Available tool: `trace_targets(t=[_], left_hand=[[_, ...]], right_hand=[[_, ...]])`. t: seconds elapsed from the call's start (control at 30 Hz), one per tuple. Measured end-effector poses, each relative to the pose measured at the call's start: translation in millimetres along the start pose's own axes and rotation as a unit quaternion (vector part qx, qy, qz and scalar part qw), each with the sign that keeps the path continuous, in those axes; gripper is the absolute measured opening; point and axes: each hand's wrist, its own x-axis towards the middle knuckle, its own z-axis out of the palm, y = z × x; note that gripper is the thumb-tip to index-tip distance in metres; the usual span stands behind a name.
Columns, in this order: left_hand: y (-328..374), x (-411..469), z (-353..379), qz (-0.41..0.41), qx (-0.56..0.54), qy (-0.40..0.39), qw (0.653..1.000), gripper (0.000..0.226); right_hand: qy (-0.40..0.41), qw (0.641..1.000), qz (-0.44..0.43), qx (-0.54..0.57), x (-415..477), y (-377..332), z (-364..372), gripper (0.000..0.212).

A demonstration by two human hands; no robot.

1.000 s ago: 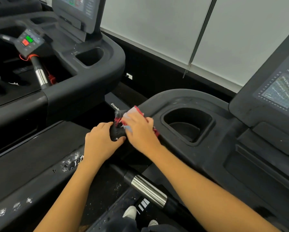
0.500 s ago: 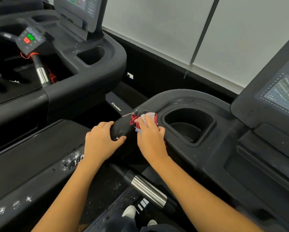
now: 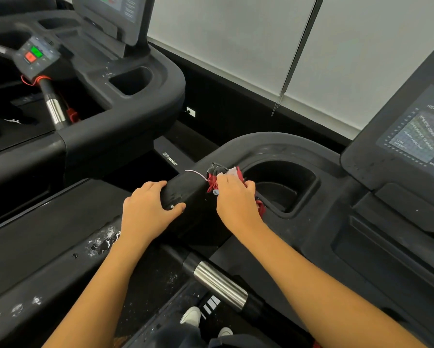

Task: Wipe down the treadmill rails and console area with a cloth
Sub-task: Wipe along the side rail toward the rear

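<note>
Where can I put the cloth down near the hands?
The cup holder just right of the right hand looks bare, as does the ledge between it and the screen. The handrail is crowded: left hand grips it beside the cloth.

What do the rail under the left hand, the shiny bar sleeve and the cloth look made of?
Rail: probably matte black moulded plastic, dull sheen, rounded edges. Sleeve: polished metal, bright streaked reflections. Cloth: soft fabric, red and white, crumpled, one loose thread.

The black treadmill rail (image 3: 185,189) carries a bunched red-and-white cloth (image 3: 232,173) at the rim of its cup holder (image 3: 296,175).
</note>
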Motion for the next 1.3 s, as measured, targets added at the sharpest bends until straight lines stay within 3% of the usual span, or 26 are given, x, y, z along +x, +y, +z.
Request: trace_targets(t=[0.13, 0.33, 0.5, 0.7, 0.9, 1.07, 1.2, 1.3], left_hand=[[2, 0, -2, -0.001, -0.002, 0.001, 1.0, 0.068], [4, -1, -3, -0.007, -0.004, -0.005, 1.0, 0.069], [4, -1, -4, -0.015, -0.003, -0.007, 1.0, 0.069], [5, -1, -2, -0.016, -0.001, 0.001, 1.0, 0.069], [3, -2, -2, -0.017, -0.001, 0.0, 1.0, 0.07], [3, -1, 0, -0.013, 0.001, 0.005, 1.0, 0.07], [1, -1, 2, -0.012, 0.003, 0.008, 1.0, 0.07], [1, 0, 3, -0.011, 0.011, 0.006, 1.0, 0.069]], right_hand=[[-0.015, 0.999, 0.035, 0.013, 12, 0, -8, 0.021], [-0.031, 0.998, -0.033, 0.038, -4, 10, -4, 0.018], [-0.023, 0.997, 0.023, 0.065, 12, 12, -8, 0.015], [-0.045, 0.998, -0.041, 0.022, 12, 23, -6, 0.02], [-0.012, 0.996, 0.068, 0.064, 40, 33, -12, 0.017], [0.0, 0.992, 0.121, 0.037, 56, 53, -17, 0.02], [-0.008, 0.997, 0.071, 0.008, 41, 34, -11, 0.02], [0.021, 0.999, -0.031, 0.009, 11, 21, -2, 0.014]])
